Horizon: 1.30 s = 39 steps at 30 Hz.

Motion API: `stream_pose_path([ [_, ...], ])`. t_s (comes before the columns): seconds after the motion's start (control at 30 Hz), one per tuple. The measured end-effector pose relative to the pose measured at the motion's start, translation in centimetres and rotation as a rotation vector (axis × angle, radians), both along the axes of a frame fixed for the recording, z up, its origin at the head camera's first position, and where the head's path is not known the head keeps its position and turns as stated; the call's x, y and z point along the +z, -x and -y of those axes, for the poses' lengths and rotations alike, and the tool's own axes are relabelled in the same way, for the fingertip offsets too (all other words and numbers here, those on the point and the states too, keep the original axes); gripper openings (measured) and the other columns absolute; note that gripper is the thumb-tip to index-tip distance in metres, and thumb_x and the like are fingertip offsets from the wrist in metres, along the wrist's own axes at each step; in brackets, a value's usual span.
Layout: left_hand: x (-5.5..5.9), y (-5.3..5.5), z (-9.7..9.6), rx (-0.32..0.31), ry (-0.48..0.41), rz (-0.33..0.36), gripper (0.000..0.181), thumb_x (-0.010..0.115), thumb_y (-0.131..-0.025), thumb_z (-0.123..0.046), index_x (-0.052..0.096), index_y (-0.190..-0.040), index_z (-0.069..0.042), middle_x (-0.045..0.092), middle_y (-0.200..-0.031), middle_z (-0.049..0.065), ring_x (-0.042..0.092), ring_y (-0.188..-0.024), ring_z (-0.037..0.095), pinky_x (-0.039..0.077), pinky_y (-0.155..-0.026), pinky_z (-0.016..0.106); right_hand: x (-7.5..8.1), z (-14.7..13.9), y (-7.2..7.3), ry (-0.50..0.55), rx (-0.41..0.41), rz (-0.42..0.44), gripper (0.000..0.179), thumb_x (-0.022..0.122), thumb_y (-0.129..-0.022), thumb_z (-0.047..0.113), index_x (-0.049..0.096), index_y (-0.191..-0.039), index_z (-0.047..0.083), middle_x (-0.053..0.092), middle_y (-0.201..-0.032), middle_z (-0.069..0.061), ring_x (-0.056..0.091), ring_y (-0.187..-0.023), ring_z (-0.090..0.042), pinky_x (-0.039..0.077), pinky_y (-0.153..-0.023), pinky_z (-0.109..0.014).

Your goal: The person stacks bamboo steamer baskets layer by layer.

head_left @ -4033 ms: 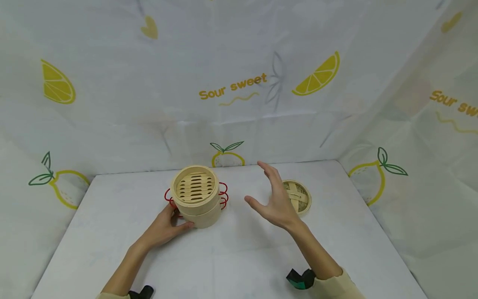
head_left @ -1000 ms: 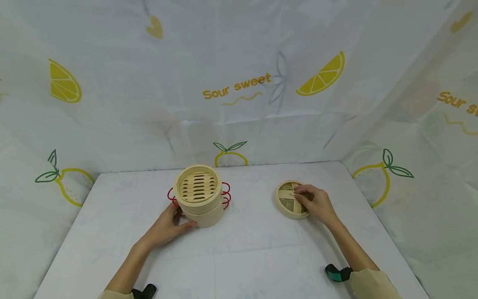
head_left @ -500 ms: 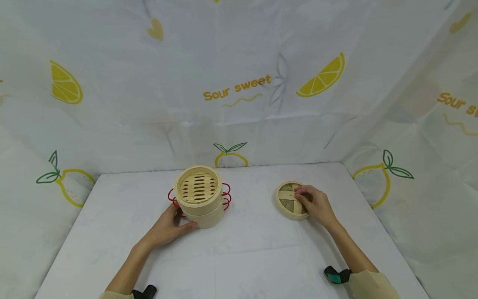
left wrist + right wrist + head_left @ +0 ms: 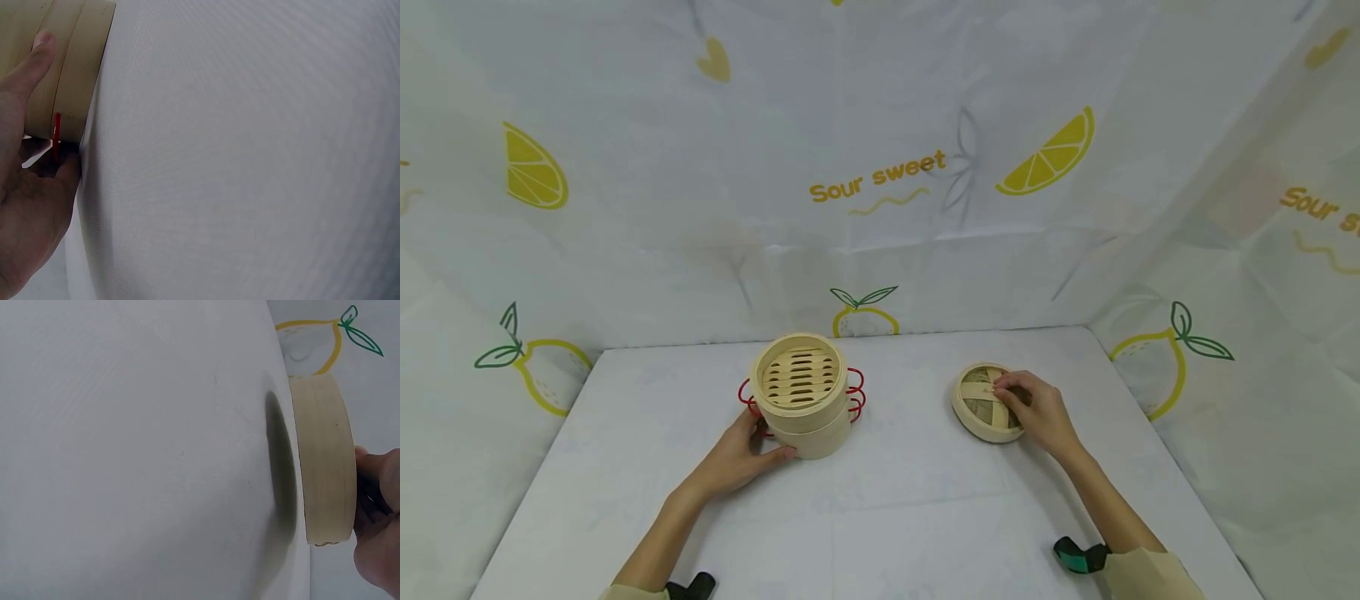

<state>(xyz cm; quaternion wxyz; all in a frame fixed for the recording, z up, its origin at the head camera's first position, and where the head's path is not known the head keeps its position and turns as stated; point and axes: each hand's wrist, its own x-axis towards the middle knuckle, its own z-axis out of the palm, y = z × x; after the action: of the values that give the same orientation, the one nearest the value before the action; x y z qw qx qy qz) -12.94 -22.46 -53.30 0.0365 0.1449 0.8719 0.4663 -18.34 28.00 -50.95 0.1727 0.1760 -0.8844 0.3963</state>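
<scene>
A small bamboo steamer [image 4: 811, 425] of stacked tiers, with a slatted top tier and red loop handles at its sides, stands left of the middle of the table. My left hand [image 4: 733, 458] grips its lower left side, thumb along the front; the left wrist view shows the thumb on the steamer wall [image 4: 87, 69] and the fingers by a red handle [image 4: 57, 134]. To the right, my right hand [image 4: 1039, 412] pinches the top middle of the round woven steamer lid [image 4: 976, 410]. In the right wrist view, a shadow lies along the lid's rim [image 4: 325, 462], close over the table.
A white cloth covers the table [image 4: 880, 533]. Behind it and to the sides hang white sheets [image 4: 880, 267] printed with lemons. Black straps sit at both wrists, the right one [image 4: 1078, 557] with a green patch.
Four seconds ago my right hand was spread between steamer and lid; it has moved right and taken hold of the lid. Since then the lid has barely shifted. The left hand keeps its grip.
</scene>
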Motion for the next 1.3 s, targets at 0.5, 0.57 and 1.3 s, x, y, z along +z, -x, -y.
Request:
stream_pose_path([
  [0.5, -0.3, 0.1, 0.1, -0.008, -0.014, -0.013, 0.077, 0.089, -0.093, -0.035, 0.046, -0.154, -0.013, 0.063, -0.140, 0.004, 0.062, -0.120, 0.009, 0.057, -0.110, 0.029, 3.6, 2.5, -0.7, 0.082, 0.094, -0.111, 0.017, 0.079, -0.090, -0.012, 0.077, -0.102, 0.001, 0.079, -0.106, -0.014, 0.075, -0.105, -0.017, 0.051, -0.098, -0.002],
  [0.57, -0.2, 0.1, 0.1, -0.008, -0.019, -0.013, 0.078, 0.089, -0.093, -0.034, 0.046, -0.154, -0.012, 0.063, -0.140, 0.004, 0.062, -0.121, 0.009, 0.057, -0.111, 0.029, 4.1, 3.0, -0.8, 0.100, 0.107, -0.130, 0.018, 0.079, -0.090, -0.013, 0.078, -0.101, 0.001, 0.079, -0.106, -0.014, 0.075, -0.106, -0.015, 0.051, -0.099, -0.003],
  [1.3, -0.2, 0.1, 0.1, -0.011, -0.014, -0.008, 0.085, 0.088, -0.094, -0.036, 0.041, -0.160, -0.011, 0.061, -0.149, 0.006, 0.060, -0.133, 0.012, 0.053, -0.119, 0.043, 5.6, 5.9, -0.9, 0.175, 0.161, -0.173, 0.018, 0.077, -0.091, -0.015, 0.076, -0.103, -0.001, 0.078, -0.107, -0.015, 0.070, -0.109, -0.006, 0.052, -0.100, -0.005],
])
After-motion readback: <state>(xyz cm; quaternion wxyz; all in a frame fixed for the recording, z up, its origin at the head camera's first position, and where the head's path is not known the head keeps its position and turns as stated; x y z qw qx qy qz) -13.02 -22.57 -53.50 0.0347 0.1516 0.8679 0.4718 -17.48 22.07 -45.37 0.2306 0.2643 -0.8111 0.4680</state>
